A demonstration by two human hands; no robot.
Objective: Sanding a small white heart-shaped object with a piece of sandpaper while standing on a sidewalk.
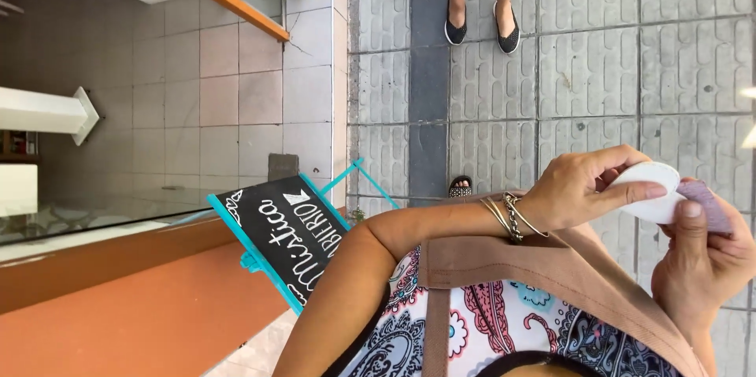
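- The picture is turned on its side; the person's arms come in from the lower middle and meet at the right edge, above a grey paved sidewalk (598,70).
- Which hand is left and which is right cannot be told for sure; the upper hand (579,188), with bangles (508,216) at its wrist, is taken as the left.
- The left hand pinches a small white oval disc (650,188) between thumb and fingers, closed on its rim.
- The right hand (701,263) sits just below, thumb pressed up against the disc, fingers curled around a small mauve piece (709,204) that lies against it.
- A tan bag strap (504,255) crosses a patterned paisley top (512,326) below the arms.
- A chalkboard sign in a turquoise frame (287,239) stands at the edge of the paving, beside an orange wall (134,314).
- Another person's feet in black flat shoes (480,31) stand on the sidewalk at the top edge.
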